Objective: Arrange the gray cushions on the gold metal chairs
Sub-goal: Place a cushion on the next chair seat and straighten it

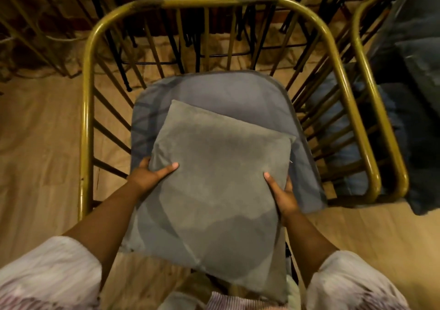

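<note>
A gray square cushion (pixel 219 181) is held over the seat of a gold metal chair (pixel 214 1), tilted with one corner pointing toward the chair's back. My left hand (pixel 152 173) grips its left edge, thumb on top. My right hand (pixel 283 194) grips its right edge the same way. Under it, a blue-gray seat pad (pixel 228 93) lies flat on the chair seat, reaching to the barred backrest.
A second gold chair (pixel 373 90) stands close on the right, with dark blue-gray cushions (pixel 419 76) on it. Black chair legs (pixel 123 71) and more gold bars crowd the space behind. The floor (pixel 42 131) is covered in tan sheeting.
</note>
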### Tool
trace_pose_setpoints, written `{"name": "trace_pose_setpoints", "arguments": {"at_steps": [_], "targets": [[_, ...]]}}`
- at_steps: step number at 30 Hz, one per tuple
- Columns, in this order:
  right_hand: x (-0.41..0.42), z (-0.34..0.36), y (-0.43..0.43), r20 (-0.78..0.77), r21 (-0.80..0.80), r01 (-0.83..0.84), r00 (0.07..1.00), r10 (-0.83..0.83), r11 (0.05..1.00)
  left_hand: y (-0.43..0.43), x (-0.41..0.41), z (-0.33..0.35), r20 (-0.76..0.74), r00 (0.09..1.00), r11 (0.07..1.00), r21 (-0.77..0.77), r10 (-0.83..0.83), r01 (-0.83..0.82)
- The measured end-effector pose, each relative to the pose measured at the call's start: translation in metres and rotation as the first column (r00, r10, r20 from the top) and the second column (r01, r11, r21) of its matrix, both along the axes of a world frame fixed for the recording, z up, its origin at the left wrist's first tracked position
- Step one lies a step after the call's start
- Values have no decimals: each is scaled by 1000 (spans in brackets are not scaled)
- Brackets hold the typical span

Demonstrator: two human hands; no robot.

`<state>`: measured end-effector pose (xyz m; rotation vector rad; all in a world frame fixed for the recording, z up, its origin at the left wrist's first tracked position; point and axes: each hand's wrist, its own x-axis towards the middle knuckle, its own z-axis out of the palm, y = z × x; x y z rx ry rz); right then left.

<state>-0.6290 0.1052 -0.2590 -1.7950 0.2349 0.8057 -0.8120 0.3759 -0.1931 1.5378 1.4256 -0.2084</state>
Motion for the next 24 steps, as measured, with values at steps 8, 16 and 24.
{"name": "trace_pose_setpoints", "arguments": {"at_steps": [8, 16, 24], "targets": [[65, 49, 20, 129, 60, -206, 972, 197, 977, -7, 0, 22, 74, 994, 997, -7, 75, -75], [131, 63, 44, 161, 54, -338, 932, 325, 940, -26, 38, 12, 176, 959, 974, 0, 222, -225], [142, 16, 43, 106, -44, -496, 861, 498, 867, -39, 44, -33, 117, 960, 967, -50, 255, -250]]}}
